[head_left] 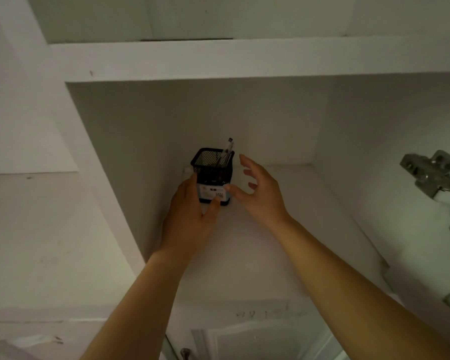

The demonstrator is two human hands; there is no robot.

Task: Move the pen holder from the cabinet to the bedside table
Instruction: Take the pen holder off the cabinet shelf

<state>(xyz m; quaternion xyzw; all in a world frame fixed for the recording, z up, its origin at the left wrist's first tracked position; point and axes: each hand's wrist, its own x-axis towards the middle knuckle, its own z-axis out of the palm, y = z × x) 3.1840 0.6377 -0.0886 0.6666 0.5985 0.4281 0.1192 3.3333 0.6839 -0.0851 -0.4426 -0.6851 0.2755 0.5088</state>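
Observation:
A black mesh pen holder (213, 175) with a white label stands upright on the cabinet shelf (283, 229), near the back wall. Pens (227, 149) stick out of its top right corner. My left hand (190, 216) holds the pen holder's left side, with its fingers along that side and its thumb across the lower front. My right hand (260, 193) hovers just right of the holder with fingers spread; its thumb tip is at the holder's right edge.
The white cabinet compartment has a left wall (109, 165), a back wall and a board above (244, 58). A metal door hinge (434, 175) sits on the right side. A lower cabinet door with a small knob (185, 353) is below.

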